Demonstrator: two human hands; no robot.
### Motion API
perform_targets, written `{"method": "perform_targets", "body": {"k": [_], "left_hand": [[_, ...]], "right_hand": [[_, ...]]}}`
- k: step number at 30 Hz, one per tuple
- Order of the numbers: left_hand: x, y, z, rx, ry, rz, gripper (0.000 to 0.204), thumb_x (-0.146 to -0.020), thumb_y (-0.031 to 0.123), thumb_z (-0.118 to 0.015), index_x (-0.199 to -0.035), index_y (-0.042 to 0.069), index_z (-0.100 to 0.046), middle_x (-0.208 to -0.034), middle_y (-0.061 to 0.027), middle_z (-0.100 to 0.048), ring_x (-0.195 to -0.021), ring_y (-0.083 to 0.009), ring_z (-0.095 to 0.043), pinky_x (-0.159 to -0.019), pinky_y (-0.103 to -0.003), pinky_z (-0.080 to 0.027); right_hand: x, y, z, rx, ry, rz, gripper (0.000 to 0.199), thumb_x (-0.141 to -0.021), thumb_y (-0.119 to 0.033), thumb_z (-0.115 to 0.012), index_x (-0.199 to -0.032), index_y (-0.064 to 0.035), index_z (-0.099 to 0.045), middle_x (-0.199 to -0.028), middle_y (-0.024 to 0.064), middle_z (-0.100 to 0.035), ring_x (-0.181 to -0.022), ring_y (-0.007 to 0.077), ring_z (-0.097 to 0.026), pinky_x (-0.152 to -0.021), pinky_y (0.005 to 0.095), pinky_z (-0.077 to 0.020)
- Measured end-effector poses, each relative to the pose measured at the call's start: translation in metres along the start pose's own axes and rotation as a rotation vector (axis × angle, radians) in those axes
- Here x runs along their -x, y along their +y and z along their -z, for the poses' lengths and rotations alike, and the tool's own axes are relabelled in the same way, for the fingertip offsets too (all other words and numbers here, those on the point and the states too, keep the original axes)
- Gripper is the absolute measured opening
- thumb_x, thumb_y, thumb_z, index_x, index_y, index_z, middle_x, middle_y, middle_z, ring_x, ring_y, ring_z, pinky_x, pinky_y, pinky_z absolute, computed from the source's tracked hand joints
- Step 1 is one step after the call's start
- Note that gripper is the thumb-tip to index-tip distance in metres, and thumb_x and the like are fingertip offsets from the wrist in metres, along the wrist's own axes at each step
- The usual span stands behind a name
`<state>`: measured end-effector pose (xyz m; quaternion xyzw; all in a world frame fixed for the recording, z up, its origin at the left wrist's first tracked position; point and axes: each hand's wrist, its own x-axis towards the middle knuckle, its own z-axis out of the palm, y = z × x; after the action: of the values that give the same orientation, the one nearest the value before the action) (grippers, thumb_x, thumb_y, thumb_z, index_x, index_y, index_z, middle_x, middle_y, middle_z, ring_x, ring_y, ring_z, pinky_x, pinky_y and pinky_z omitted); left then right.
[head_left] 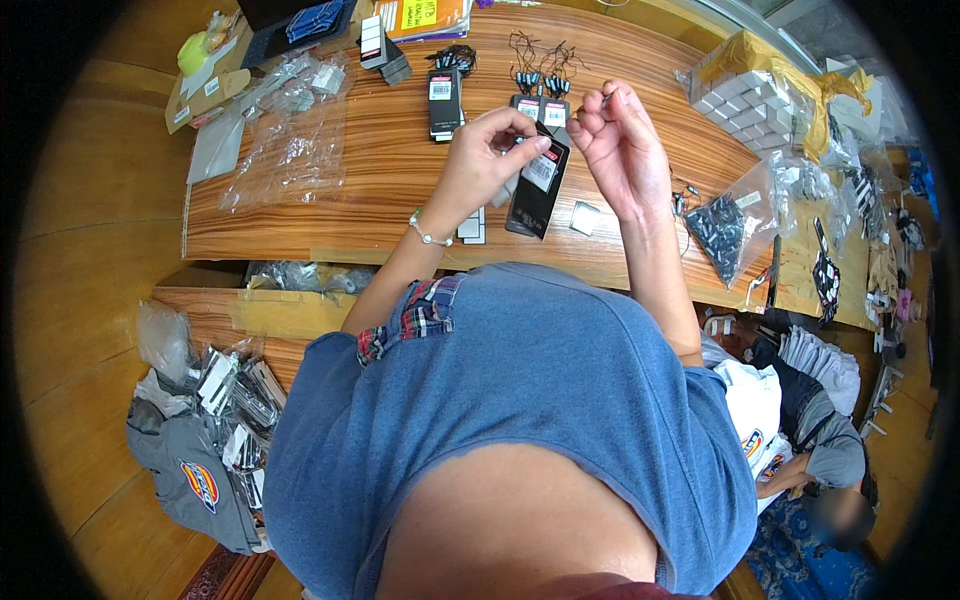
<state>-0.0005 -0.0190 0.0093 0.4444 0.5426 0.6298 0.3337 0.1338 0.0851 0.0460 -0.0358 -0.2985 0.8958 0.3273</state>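
Observation:
My left hand (pixel 488 155) pinches a black hang tag (pixel 533 208) with a white label by its upper end, above the striped wooden table (pixel 390 190). To its right, my right hand (pixel 622 150) is raised with thumb and fingers pinched together. A small dark bit shows at those fingertips, too small to name. Just beyond both hands lie more black hang tags (pixel 553 112) with white labels. Black string loops with small fasteners (pixel 541 84) lie above them. A small stack of pale square stickers (pixel 585 218) rests between my forearms near the table's front edge.
Another pile of black tags (pixel 443 105) lies to the left. Clear plastic bags (pixel 290 150) cover the left side. At right stand stacked white boxes (pixel 745 105) and a bag of black fasteners (pixel 718 235). A person (pixel 835 455) is at lower right beside folded white garments (pixel 748 400).

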Motion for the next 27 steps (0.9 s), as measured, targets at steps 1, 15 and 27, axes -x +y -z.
{"method": "perform_targets", "body": {"k": [1,15,27], "left_hand": [[-0.001,0.003,0.001,-0.088,0.019,-0.098,0.016,-0.072,0.011,-0.07,-0.077,0.0,-0.059,-0.084,-0.0024,-0.056,-0.071,-0.0058,-0.05,-0.062,-0.019,-0.041],[0.001,0.028,0.006,-0.137,-0.046,-0.066,0.02,-0.09,0.019,-0.047,-0.089,0.0,-0.054,-0.071,-0.0008,-0.053,-0.067,-0.006,-0.047,-0.059,-0.022,-0.038],[0.001,0.031,0.007,0.173,-0.271,0.044,0.01,-0.086,0.009,-0.053,-0.086,0.004,-0.045,-0.079,0.0009,-0.048,-0.073,-0.0056,-0.047,-0.066,-0.02,-0.041]], "right_hand": [[0.0,-0.002,0.006,0.097,-0.02,0.029,0.011,-0.089,-0.013,-0.047,-0.094,-0.0031,-0.051,-0.088,0.0109,-0.059,-0.076,0.0148,-0.057,-0.072,0.0266,-0.0467],[0.012,0.007,-0.01,0.99,-0.063,0.037,0.019,-0.079,-0.002,-0.057,-0.095,-0.0032,-0.048,-0.069,-0.0001,-0.057,-0.067,0.0056,-0.053,-0.06,0.0191,-0.0369],[0.012,0.002,-0.01,0.905,-0.125,-0.083,0.022,-0.079,-0.001,-0.057,-0.097,-0.004,-0.044,-0.068,0.0005,-0.055,-0.067,0.0069,-0.053,-0.06,0.0195,-0.0398]]}}
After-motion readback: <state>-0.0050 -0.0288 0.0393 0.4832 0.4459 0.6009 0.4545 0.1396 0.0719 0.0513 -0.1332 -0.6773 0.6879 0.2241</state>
